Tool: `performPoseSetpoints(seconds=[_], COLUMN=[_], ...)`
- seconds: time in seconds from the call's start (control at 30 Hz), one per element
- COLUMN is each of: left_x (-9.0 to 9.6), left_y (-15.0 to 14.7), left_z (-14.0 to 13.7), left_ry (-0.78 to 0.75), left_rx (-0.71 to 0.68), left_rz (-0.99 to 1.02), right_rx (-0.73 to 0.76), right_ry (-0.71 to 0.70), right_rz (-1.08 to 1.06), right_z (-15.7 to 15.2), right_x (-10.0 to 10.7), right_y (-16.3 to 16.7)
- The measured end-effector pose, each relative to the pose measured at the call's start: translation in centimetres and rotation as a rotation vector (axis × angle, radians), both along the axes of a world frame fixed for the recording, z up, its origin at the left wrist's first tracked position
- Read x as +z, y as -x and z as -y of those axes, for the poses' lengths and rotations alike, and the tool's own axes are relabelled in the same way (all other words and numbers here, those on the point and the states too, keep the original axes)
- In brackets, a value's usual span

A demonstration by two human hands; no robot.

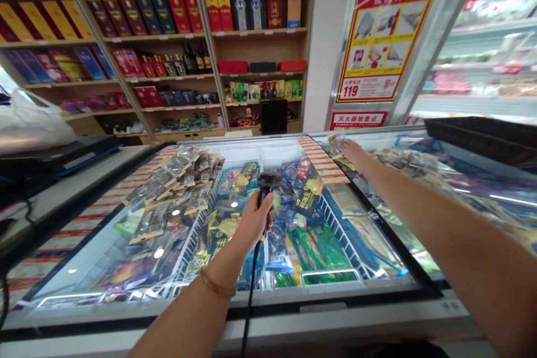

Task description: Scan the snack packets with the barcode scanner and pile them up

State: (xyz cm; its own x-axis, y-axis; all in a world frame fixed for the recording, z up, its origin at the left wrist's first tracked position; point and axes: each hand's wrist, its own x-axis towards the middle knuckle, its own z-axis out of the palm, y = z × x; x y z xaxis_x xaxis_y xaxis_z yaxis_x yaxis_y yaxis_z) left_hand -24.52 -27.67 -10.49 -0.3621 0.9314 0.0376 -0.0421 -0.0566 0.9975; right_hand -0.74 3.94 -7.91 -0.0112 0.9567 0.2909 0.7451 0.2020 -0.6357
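My left hand is wrapped round the handle of a black barcode scanner, above the glass lid of a chest freezer. The scanner's cable hangs down toward me. Stretched out to the far right, my right hand has its fingers closed on a small clear packet; the blur hides its contents. Beside that hand, similar small packets lie heaped on the right part of the freezer top. More packets are piled on the glass at the left.
Under the glass, white wire baskets hold bagged frozen goods, among them green packs. A black tray sits at the right. On the left counter are a dark device and a white plastic bag. Shelves of boxes stand behind.
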Motion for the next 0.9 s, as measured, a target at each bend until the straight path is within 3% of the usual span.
performPoseSetpoints(seconds=[0.1,0.17,0.23,0.33,0.5,0.67,0.9], left_x=[0.2,0.4,0.5,0.6,0.2,-0.3,0.0], left_y=[-0.1,0.0,0.1,0.3,0.1,-0.4,-0.7], left_z=[0.1,0.2,0.4,0.6,0.6,0.7,1.0], left_ry=[-0.006,-0.013,-0.022,-0.027,-0.013,0.013,0.017], left_rx=[-0.014,-0.028,-0.041,-0.06,-0.118,-0.173,-0.166], left_rz=[0.004,0.006,-0.004,-0.051,-0.095,-0.107,-0.106], right_rx=[0.156,0.366,0.502,0.568,0.67,0.607,0.656], right_ry=[0.046,0.167,0.257,0.267,0.331,0.377,0.393], right_rz=[-0.247,-0.724,-0.936,-0.948,-0.945,-0.995,-0.942], right_z=[2.9,5.2,7.3,9.3,9.9,9.9,10.0], right_x=[-1.0,-2.1,-3.3,-4.7,-5.0,-4.8,-5.0], right_y=[4.7,7.8,10.3,12.2,12.2,12.0,11.6])
